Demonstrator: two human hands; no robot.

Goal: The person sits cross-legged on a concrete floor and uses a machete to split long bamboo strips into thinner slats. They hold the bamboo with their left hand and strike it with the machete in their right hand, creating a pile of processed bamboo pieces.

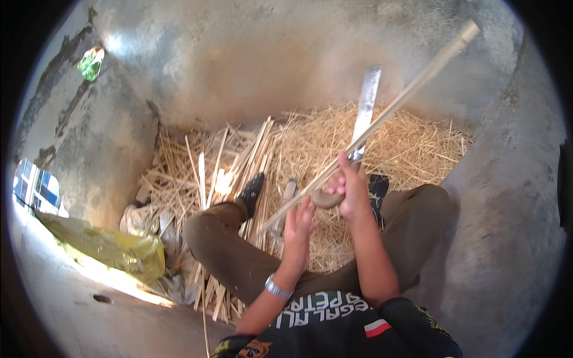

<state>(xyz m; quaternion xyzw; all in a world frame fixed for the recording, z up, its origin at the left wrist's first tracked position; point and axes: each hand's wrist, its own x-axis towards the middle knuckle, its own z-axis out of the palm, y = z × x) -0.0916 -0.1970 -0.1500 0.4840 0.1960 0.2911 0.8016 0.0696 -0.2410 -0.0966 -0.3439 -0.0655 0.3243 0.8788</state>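
My right hand [353, 190] is closed round the curved wooden handle [327, 199] of a machete. Its long steel blade [366, 104] points up and away toward the wall. A long pale bamboo strip [412, 88] slants from the upper right down to the lower left, crossing over the blade near the handle. My right index finger lies against the strip. Below it, my left hand [300, 225] has its fingers stretched and apart, the tips next to the strip's lower part. Whether they touch it I cannot tell. The strip's lower end reaches past my left hand over my leg.
Split bamboo strips [256, 149] are heaped at the left, and straw-like shavings [412, 143] cover the floor ahead. A small tool [289, 192] lies between my feet. Concrete walls [239, 65] stand close ahead and beside me. A yellow sheet [113, 244] lies at left.
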